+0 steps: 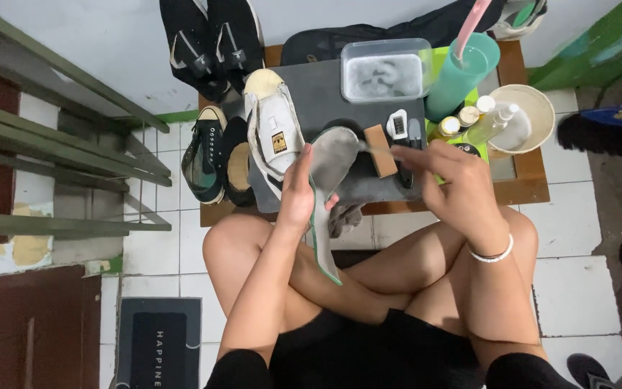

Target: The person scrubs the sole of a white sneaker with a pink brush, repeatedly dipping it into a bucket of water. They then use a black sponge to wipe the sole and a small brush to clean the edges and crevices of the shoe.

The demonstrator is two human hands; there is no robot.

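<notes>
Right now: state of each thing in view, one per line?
insole: out of the shoe, held upright on edge by left hand
right hand: fingers pinch a small tool I cannot make out, against the insole
white shoe: lying on the grey mat
clear box: lid on
teal cup: upright, pink stick inside
small bottles: upright, capped

insole [329, 162] grey w/ green edge. white shoe [275, 133] w/ cream toe. black sneakers [212, 39] w/ white trim. teal cup [462, 75], pink handle in it. grey mat [318, 94] on brown desk [527, 184]. floor tiles [577, 295] white.
</notes>
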